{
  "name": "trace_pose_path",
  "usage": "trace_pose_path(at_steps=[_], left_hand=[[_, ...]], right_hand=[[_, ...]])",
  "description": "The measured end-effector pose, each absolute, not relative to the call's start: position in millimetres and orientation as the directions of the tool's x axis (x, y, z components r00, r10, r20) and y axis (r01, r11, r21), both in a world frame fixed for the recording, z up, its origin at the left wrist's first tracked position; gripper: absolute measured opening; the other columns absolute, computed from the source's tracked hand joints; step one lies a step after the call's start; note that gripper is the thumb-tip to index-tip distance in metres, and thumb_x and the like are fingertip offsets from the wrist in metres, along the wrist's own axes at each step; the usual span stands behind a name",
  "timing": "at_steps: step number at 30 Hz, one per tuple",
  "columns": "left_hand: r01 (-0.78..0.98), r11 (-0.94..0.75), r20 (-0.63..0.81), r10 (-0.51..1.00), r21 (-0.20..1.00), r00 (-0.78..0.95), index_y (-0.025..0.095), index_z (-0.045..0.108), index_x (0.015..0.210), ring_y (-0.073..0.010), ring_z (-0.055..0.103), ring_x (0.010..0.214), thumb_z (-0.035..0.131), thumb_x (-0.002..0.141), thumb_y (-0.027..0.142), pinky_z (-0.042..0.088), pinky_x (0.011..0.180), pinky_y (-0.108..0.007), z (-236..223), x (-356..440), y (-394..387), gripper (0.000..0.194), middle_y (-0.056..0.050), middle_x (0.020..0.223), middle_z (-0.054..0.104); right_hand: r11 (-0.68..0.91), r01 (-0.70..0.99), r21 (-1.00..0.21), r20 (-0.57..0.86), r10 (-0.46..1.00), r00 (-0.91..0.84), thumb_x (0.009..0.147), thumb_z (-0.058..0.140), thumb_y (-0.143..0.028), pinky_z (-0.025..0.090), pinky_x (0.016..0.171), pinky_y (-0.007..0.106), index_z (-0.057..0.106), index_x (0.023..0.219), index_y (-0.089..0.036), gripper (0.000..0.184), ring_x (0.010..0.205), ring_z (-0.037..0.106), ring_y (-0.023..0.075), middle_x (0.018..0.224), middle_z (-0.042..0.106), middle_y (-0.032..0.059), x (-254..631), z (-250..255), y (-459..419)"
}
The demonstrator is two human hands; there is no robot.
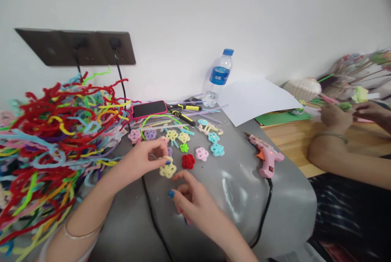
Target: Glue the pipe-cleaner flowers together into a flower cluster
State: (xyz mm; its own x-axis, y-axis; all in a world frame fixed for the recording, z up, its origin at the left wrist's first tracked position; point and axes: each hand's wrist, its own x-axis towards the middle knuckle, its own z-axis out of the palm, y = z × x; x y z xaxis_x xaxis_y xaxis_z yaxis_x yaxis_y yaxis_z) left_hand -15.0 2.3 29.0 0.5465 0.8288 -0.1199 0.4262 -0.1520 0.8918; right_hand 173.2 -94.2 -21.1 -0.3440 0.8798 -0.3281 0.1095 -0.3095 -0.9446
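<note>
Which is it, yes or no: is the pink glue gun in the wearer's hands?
No: the pink glue gun lies on the grey table, apart from both the left hand and right hand.

Blue nails (171, 193) tip the hands (195, 201). Between them, the flower (167, 170) is pale yellow; the pipe cleaners (55, 109) leftward are multicoloured, the glue gun (269, 162) rightward pink, the worktop (290, 209) beneath grey.

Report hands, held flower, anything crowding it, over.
Left hand pinching pale yellow flower. Right hand close by, thumb and forefinger apart, nothing visibly held. Red flower nearby on table.
</note>
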Motion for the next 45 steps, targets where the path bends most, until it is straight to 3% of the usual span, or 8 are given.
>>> trace_pose_path(at_steps=[4, 7, 16, 21, 27, 31, 38, 45], left_hand=[[0.301, -0.097, -0.102, 0.807, 0.949, 0.582, 0.017, 0.057, 0.080, -0.0128, 0.062, 0.076, 0.064, 0.083, 0.029, 0.049, 0.069, -0.023, 23.4, 1.6, -5.6, 0.015, 0.001, 0.081, 0.060], [0.228, -0.021, -0.111, 0.828, 0.974, 0.550, 0.017, 0.055, 0.079, -0.0118, 0.062, 0.071, 0.065, 0.083, 0.032, 0.051, 0.064, -0.022, 18.2, 7.9, -6.9, 0.018, 0.001, 0.079, 0.059], [0.097, 0.240, -0.258, 0.860, 0.966, 0.441, 0.019, 0.052, 0.097, -0.0197, 0.075, 0.065, 0.069, 0.080, 0.052, 0.056, 0.055, -0.023, 17.6, 12.4, -7.9, 0.041, 0.001, 0.073, 0.066], [0.070, 0.313, -0.308, 0.825, 0.947, 0.474, 0.018, 0.054, 0.101, -0.0201, 0.077, 0.072, 0.074, 0.077, 0.049, 0.059, 0.063, -0.025, 16.9, 13.5, -9.3, 0.044, -0.001, 0.080, 0.071], [0.103, 0.300, -0.307, 0.787, 0.948, 0.535, 0.016, 0.055, 0.105, -0.0199, 0.075, 0.085, 0.078, 0.075, 0.034, 0.057, 0.072, -0.027, 8.5, 13.3, -7.2, 0.042, -0.007, 0.090, 0.077], [0.146, 0.265, -0.302, 0.785, 0.953, 0.542, 0.015, 0.057, 0.109, -0.0188, 0.074, 0.081, 0.075, 0.076, 0.033, 0.056, 0.073, -0.029, 5.7, 12.8, -6.6, 0.041, -0.008, 0.089, 0.078], [0.180, 0.209, -0.275, 0.796, 0.961, 0.539, 0.016, 0.058, 0.106, -0.0181, 0.072, 0.076, 0.071, 0.077, 0.031, 0.054, 0.069, -0.028, 9.2, 14.4, -8.7, 0.036, -0.005, 0.079, 0.076], [0.212, 0.217, -0.300, 0.773, 0.953, 0.558, 0.017, 0.055, 0.094, -0.0170, 0.070, 0.069, 0.071, 0.077, 0.036, 0.050, 0.055, -0.022, 8.8, 15.7, -8.0, 0.030, -0.004, 0.076, 0.071]], right_hand=[[-0.286, -0.045, -0.957, -0.261, 0.921, -0.289, 0.088, 0.054, -0.063, 0.033, 0.036, 0.018, 0.048, 0.097, -0.021, 0.044, 0.036, 0.040, 0.0072, 0.055, 0.051, -0.0087, 162.6, -23.8, -87.2], [-0.235, -0.058, -0.970, -0.212, 0.940, -0.269, 0.088, 0.050, -0.071, 0.032, 0.036, 0.019, 0.051, 0.089, -0.020, 0.052, 0.035, 0.037, 0.0060, 0.051, 0.050, -0.0075, 172.9, -23.3, -83.6], [-0.178, 0.044, -0.983, -0.184, 0.954, -0.236, 0.091, 0.051, -0.067, 0.033, 0.045, 0.022, 0.061, 0.090, -0.015, 0.053, 0.044, 0.042, 0.0080, 0.058, 0.060, -0.0007, 227.3, -28.2, -83.3], [-0.154, 0.103, -0.983, -0.173, 0.962, -0.209, 0.091, 0.055, -0.062, 0.037, 0.049, 0.023, 0.067, 0.082, -0.016, 0.049, 0.050, 0.044, 0.0094, 0.067, 0.065, 0.0033, 239.1, -28.3, -80.9], [-0.167, 0.118, -0.979, -0.181, 0.975, -0.126, 0.079, 0.063, -0.071, 0.039, 0.047, 0.024, 0.066, 0.071, -0.017, 0.055, 0.049, 0.043, 0.0110, 0.060, 0.062, 0.0032, 238.4, -27.6, -77.6], [-0.163, 0.119, -0.980, -0.176, 0.978, -0.110, 0.082, 0.060, -0.070, 0.042, 0.050, 0.026, 0.067, 0.069, -0.017, 0.055, 0.050, 0.045, 0.0117, 0.064, 0.066, 0.0048, 237.8, -22.5, -77.9], [-0.189, 0.114, -0.975, -0.204, 0.969, -0.143, 0.084, 0.057, -0.070, 0.040, 0.050, 0.026, 0.066, 0.068, -0.018, 0.056, 0.050, 0.045, 0.0123, 0.065, 0.067, 0.0054, 237.5, -18.1, -78.9], [-0.320, 0.201, -0.926, -0.355, 0.918, -0.176, 0.081, 0.060, -0.066, 0.032, 0.042, 0.023, 0.056, 0.063, -0.019, 0.050, 0.038, 0.038, 0.0085, 0.050, 0.061, 0.0010, 243.6, -27.7, -78.4]])
